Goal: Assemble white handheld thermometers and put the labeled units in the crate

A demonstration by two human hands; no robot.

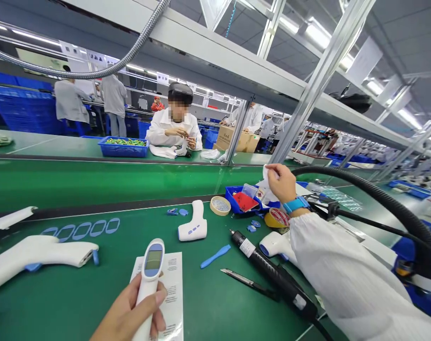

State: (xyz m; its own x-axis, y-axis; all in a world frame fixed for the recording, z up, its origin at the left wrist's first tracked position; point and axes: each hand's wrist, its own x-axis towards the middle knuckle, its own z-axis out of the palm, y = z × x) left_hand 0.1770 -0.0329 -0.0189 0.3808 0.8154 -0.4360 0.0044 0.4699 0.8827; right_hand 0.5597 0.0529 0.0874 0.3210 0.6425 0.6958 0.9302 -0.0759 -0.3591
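Observation:
My left hand (130,308) grips a white handheld infrared thermometer (149,279) upright, its blue-framed display facing me, above a printed paper sheet (172,293). Raised at the upper right, my right hand (281,182) pinches a white cloth wipe (267,180), with a blue wristband on its wrist. Below that hand lies a black electric screwdriver (272,270), and a utility knife (249,282) rests beside it. Another white thermometer body (193,222) stands on the green mat, and a larger one (34,255) lies at the left.
A blue tray (241,199) of small parts, tape rolls (220,205), blue oval rings (80,230) and a blue pry tool (215,256) lie on the green bench. A black hose curves at the right. Across the conveyor, a seated co-worker (174,128) handles something small beside a blue bin (123,147).

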